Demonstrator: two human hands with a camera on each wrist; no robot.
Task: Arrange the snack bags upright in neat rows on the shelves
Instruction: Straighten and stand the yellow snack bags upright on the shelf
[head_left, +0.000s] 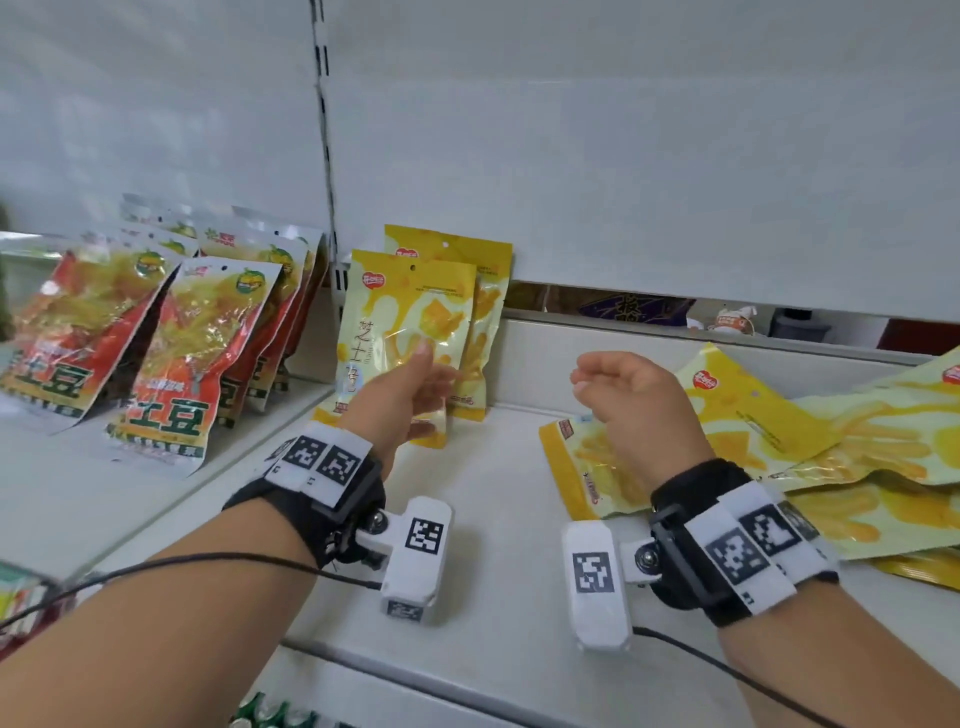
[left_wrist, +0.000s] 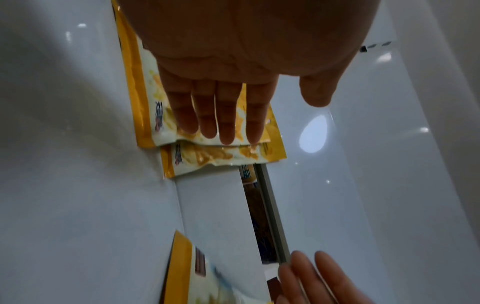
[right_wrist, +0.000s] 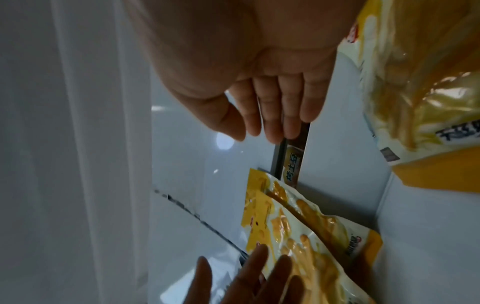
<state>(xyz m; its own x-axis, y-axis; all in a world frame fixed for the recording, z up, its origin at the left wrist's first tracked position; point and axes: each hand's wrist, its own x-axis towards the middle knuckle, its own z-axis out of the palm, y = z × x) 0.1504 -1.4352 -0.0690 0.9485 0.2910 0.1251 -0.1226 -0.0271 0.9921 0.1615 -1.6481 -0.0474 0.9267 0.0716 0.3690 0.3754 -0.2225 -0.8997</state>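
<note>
Fingers (left_wrist: 228, 115) of the left hand (head_left: 410, 395) are lying straight beside the front bag (head_left: 405, 332); the right hand (head_left: 631, 400) is hovering loose, holding nothing. Any nudge risks toppling both standing bags.

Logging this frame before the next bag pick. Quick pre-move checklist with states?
1. Right hand free: ok, fingers loosely curled, holding nothing.
2. Left hand steadying front upright bag: ok, straight fingers at its face.
3. Second upright bag standing behind it: ok.
4. Flat yellow bags within right hand's reach: ok, lying right beside it.
5. Bare shelf beside the upright pair: ok.
6. Upright pair stable unaided: cannot tell.
</note>
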